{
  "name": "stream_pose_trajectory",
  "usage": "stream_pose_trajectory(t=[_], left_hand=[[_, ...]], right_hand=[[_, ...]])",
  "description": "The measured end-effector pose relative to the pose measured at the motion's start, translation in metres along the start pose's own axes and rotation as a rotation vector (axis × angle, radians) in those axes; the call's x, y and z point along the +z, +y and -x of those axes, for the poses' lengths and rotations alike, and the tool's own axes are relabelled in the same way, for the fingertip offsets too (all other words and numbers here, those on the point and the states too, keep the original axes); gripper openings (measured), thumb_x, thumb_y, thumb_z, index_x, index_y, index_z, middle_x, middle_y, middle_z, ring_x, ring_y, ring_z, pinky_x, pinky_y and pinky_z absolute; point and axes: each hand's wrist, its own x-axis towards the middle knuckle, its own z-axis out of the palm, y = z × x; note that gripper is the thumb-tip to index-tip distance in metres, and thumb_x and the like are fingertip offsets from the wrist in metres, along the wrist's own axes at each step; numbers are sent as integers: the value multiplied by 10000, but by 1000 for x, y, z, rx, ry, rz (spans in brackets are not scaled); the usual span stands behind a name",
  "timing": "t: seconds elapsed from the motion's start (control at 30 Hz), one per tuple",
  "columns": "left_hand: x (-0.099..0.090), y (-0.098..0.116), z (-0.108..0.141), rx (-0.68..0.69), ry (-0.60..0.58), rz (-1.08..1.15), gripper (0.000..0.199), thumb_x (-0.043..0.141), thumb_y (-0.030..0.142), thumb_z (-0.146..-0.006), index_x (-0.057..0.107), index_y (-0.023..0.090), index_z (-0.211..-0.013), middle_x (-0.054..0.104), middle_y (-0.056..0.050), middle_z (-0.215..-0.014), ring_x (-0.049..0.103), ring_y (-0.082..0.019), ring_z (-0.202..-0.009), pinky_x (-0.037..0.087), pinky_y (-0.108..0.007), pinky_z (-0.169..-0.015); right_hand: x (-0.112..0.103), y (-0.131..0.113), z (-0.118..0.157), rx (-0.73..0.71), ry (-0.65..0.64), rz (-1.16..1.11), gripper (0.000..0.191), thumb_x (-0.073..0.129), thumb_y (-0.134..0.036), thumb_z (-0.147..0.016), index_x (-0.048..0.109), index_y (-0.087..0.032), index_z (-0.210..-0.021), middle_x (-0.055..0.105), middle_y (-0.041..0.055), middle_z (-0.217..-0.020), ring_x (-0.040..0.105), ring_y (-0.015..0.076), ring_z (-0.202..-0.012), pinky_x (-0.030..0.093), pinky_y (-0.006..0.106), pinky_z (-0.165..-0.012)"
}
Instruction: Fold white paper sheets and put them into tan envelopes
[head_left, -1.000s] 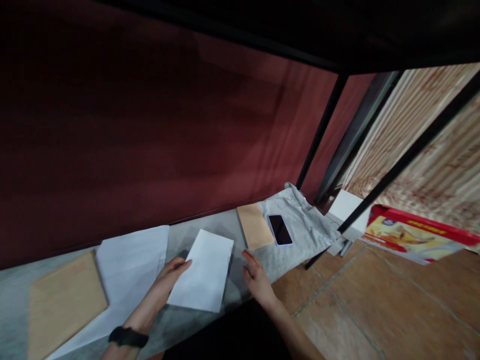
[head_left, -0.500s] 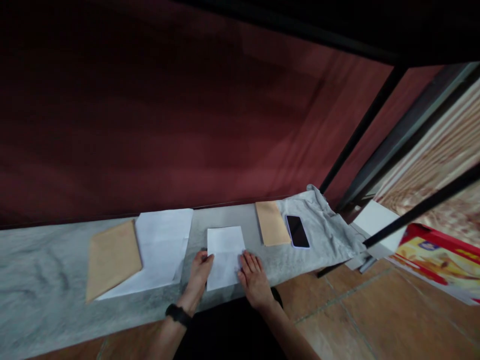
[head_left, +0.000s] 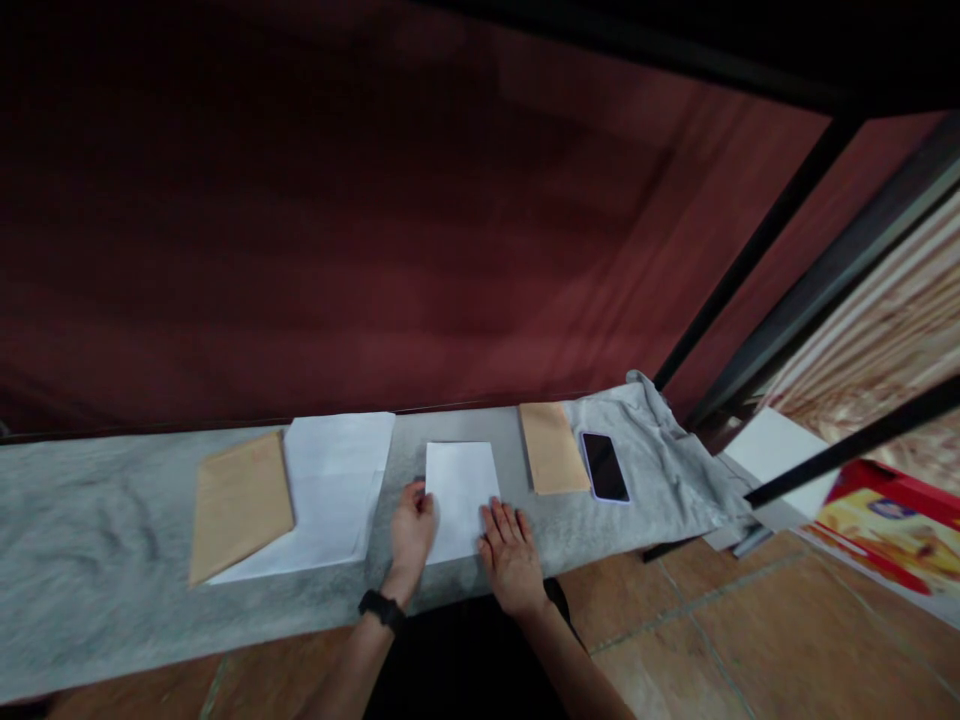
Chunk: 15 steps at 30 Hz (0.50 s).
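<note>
The white paper (head_left: 459, 492) is rectangular and lies flat on the grey cloth (head_left: 300, 608), between the two hands, its short edge toward the person.

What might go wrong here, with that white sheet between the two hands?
The white sheet might crease or skew if the hands press unevenly: the right hand lies flat at its lower right edge, the left hand curls at its left.

The gray cloth is rumpled at the right end, so a tug there might shift the phone lying on it.
</note>
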Motion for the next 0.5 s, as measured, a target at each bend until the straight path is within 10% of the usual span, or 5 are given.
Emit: stream_pose_trajectory(t=[0.23, 0.5], left_hand=[[19, -19, 63, 746, -65, -471, 524, 385, 382, -1006, 375, 212, -1502, 437, -116, -1549, 393, -272, -1434, 352, -503, -1169], [16, -43, 71, 801, -17, -691, 674, 413, 505, -985, 319, 139, -1543, 454, -164, -1523, 413, -286, -1424, 354, -484, -1170]], right_hand=[[-1, -2, 1, 14, -18, 6, 482, 409, -289, -1027, 416, -226, -1505, 416, 71, -1550, 436, 261, -1405, 286, 483, -1176], [2, 3, 8, 26, -14, 27, 490, 372, -349, -1045, 377, -245, -1524, 437, 55, -1536, 431, 264, -1405, 247, 508, -1188]])
